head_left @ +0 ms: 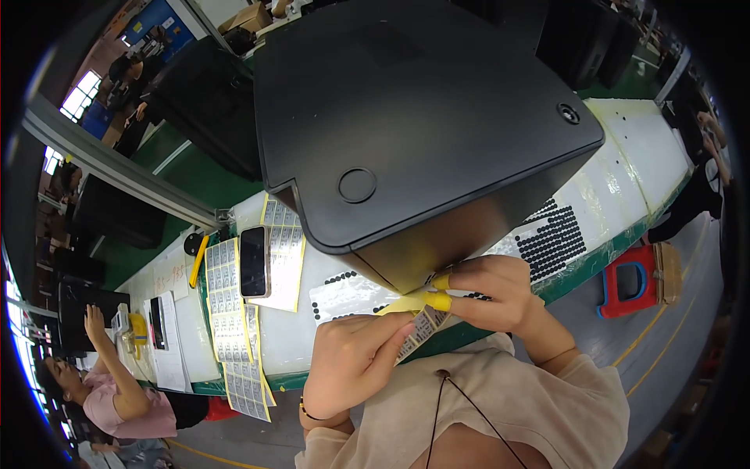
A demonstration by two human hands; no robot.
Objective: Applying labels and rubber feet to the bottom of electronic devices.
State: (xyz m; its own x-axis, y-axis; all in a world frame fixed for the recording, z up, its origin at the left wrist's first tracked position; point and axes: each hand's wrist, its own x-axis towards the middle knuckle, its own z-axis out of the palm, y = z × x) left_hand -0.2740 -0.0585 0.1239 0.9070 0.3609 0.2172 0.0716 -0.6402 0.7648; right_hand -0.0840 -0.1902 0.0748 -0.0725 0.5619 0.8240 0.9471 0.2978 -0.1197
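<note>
Nearest the lens, a matte black cabinet (437,117) rises over the white-topped bench (617,148), with a round disc-shaped mark (357,185) and a small metal-ringed fitting (568,114) on its upper face. Just below its near lower corner is the work: a strip of silver printed labels (422,332), tilted between both hands in front of the wearer's beige T-shirt (461,391). The left hand (348,363) pinches the strip between thumb and forefinger; the right hand (496,293), wearing yellow finger cots (437,301), has its tips bent in at the strip's upper end, though I cannot tell whether they grip a label or merely touch its edge. To peel one cleanly, I would hold the backing taut with the left, fold it back a little under one corner, and draw the label away slowly at a low angle (the cots should spare the adhesive from skin). Spare label sheets (224,297) lie to the left, beside and beneath a smartphone (255,263); black round pads (551,242) sit to the right.
</note>
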